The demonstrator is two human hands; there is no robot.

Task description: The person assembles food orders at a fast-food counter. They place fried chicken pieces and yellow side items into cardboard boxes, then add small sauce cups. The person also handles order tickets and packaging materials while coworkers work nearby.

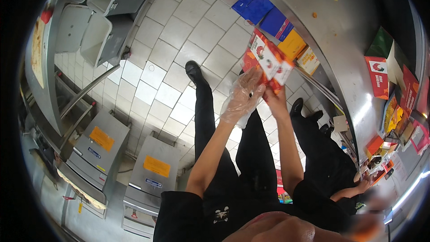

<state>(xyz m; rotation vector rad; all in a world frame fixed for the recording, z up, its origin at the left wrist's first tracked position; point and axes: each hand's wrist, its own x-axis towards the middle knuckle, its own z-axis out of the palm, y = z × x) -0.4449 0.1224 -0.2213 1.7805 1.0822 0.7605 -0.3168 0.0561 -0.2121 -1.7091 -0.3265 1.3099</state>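
Note:
Both hands meet in front of me on red and white printed cardboard cartons, which look folded flat and carry a red fruit picture. My left hand wears a loose clear plastic glove and is closed on their lower left edge. My bare right hand grips the lower right edge, fingers partly hidden behind the card. Just beyond the cartons are blue boxes, a yellow box and a white and yellow box, by the steel counter's edge.
The steel counter curves along the right, bearing a red and green open carton. A co-worker in black stands at my right, hands at the counter. Grey bins stand far left; steel cabinets stand near left. The floor is tiled.

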